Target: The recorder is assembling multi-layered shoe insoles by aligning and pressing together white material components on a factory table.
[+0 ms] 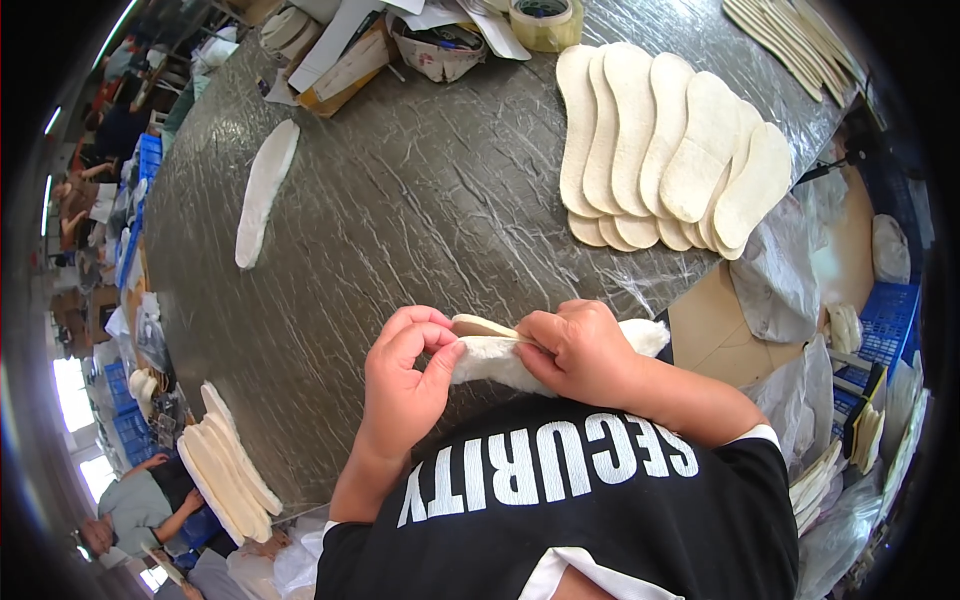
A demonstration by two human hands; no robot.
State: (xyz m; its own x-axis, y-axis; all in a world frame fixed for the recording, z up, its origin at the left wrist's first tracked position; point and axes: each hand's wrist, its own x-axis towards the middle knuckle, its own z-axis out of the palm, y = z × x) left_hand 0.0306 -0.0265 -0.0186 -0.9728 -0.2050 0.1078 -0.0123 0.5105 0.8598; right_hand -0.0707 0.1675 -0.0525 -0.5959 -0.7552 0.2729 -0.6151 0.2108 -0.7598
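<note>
Close to my body, both hands hold a cream-white shoe insole (pixel 492 364) with a fluffy fleece face. Its felt-like edge layer (pixel 482 325) stands up a little from the fleece between my hands. At one end of it, my left hand (pixel 405 370) pinches the rim between thumb and fingertips. My right hand (pixel 583 350) is closed over the middle, its thumb and fingers pressed on the edge. The fleecy far end (pixel 645 337) sticks out past my right hand. What lies under my right fingers is hidden.
Overlapping insoles (pixel 680 140) lie fanned out at the back right. A single white insole (pixel 267 195) rests at the left of the dark table (pixel 400 200). More insoles (pixel 225 470) are stacked at the near left edge. A tape roll (pixel 546 22) and tool bowl (pixel 438 48) stand at the back.
</note>
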